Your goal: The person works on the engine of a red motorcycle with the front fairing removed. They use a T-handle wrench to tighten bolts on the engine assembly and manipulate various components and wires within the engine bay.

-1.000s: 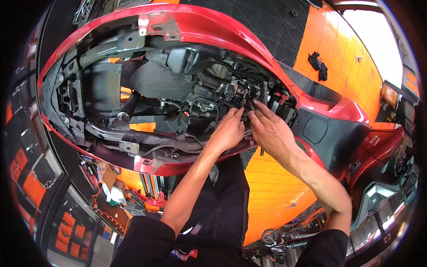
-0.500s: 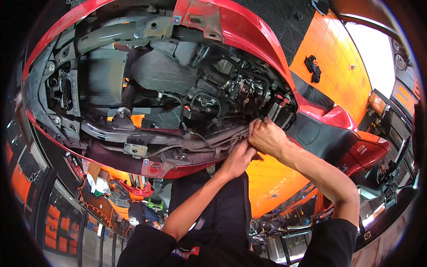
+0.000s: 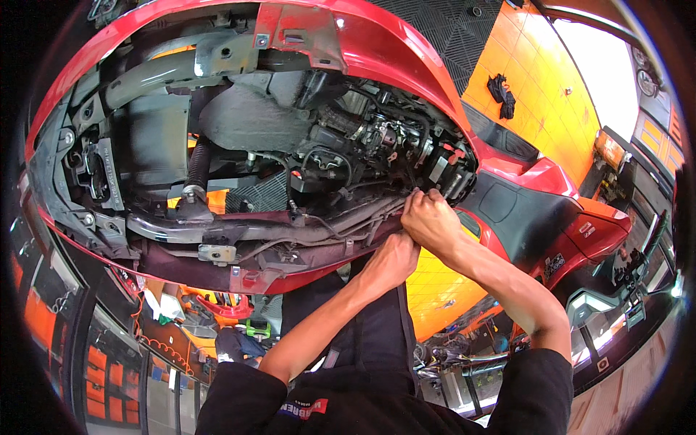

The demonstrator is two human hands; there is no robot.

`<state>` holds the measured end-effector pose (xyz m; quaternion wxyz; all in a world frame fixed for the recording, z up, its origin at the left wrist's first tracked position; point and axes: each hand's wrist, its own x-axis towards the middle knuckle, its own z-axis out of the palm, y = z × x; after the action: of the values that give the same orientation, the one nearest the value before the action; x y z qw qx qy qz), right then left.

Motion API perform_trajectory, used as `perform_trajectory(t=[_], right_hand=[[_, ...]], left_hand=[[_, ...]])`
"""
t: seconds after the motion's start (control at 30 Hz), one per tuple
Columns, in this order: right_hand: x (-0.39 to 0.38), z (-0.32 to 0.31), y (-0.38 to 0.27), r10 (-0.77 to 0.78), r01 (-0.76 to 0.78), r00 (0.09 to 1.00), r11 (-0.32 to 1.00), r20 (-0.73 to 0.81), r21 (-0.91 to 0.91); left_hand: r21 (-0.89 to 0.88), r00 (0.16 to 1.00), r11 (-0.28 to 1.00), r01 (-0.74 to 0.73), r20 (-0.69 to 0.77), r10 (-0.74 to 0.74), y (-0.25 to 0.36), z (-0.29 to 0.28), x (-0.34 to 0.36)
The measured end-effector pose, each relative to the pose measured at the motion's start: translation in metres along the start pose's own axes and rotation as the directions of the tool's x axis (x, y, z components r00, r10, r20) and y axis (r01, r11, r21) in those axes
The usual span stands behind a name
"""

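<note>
We are looking into an opened red scooter [image 3: 395, 36] stretching across the view, its far edge running out at the top. Our left hand [image 3: 397, 259] and right hand [image 3: 433, 220] are meeting over its near rim beside the hoses [image 3: 380, 212], fingers curling inward; the hands are hiding their own fingertips, so we cannot tell what, if anything, they are holding. Dark engine parts [image 3: 380, 138] are blending together beyond
</note>
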<state>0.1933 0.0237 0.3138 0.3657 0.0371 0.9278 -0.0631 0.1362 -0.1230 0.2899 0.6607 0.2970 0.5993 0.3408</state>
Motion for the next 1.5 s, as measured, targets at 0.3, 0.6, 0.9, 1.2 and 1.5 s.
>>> perform_trajectory(t=[0.3, 0.6, 0.9, 1.2, 1.5], right_hand=[[0.002, 0.005, -0.006, 0.082, -0.079, 0.994, 0.996, -0.071, 0.045], [0.005, 0.006, -0.012, 0.183, -0.171, 0.971, 0.981, -0.154, 0.089], [0.005, 0.01, -0.023, 0.371, -0.336, 0.908, 0.922, -0.193, 0.191], [0.003, 0.009, -0.013, 0.32, -0.285, 0.924, 0.941, -0.209, 0.182], [0.014, 0.013, -0.034, 0.592, -0.527, 0.794, 0.783, -0.139, 0.33]], left_hand=[[0.127, 0.998, 0.992, -0.023, 0.057, 0.016, -0.001, -0.016, 0.006], [0.172, 0.988, 0.981, -0.095, 0.134, 0.073, 0.002, -0.031, 0.009], [0.284, 0.971, 0.958, -0.027, 0.235, -0.042, 0.001, -0.049, 0.013], [0.256, 0.97, 0.965, -0.058, 0.241, -0.006, 0.003, -0.047, 0.02], [0.443, 0.91, 0.874, -0.199, 0.414, -0.003, 0.009, -0.076, 0.034]])
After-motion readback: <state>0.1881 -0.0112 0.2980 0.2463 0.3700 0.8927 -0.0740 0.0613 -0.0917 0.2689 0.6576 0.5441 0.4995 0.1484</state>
